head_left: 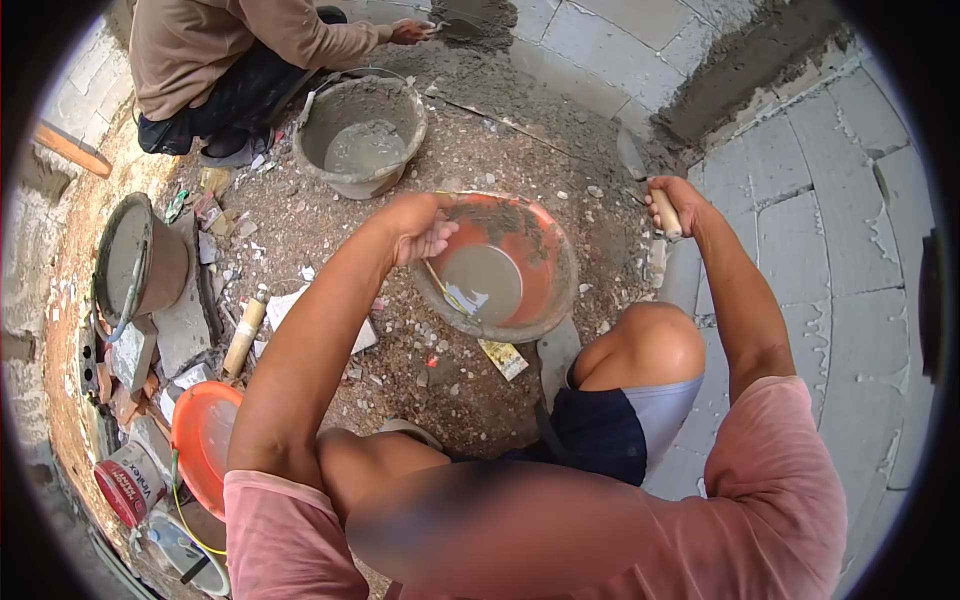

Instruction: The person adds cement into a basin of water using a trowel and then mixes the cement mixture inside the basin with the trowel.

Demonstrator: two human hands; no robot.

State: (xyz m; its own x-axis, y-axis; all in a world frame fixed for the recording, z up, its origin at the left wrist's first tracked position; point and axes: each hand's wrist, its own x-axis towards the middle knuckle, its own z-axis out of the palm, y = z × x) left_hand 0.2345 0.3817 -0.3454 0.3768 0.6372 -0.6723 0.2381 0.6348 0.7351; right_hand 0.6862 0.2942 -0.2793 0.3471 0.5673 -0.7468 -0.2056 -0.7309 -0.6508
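Observation:
My right hand [680, 205] is closed around the pale wooden handle of a trowel [630, 156], its blade pointing toward the mortar-smeared corner of the block wall. Wet mortar lies on the ground near the blade. Over the left rim of an orange bucket [545, 235] is my left hand [425, 232], its fingers loosely spread and apparently holding nothing. The bucket's inner wall is streaked with mortar, and grey liquid sits at its bottom. I cannot tell whether my left hand touches the rim.
Beyond stands a grey bucket [360, 172] of wet mortar, beside a crouching person [220, 60] whose hand reaches to the wall. To the left are another mortar bucket [165, 265], a wooden-handled tool [245, 330], an orange basin [205, 440] and a paint tub [130, 485]. Block wall [840, 230] borders my right.

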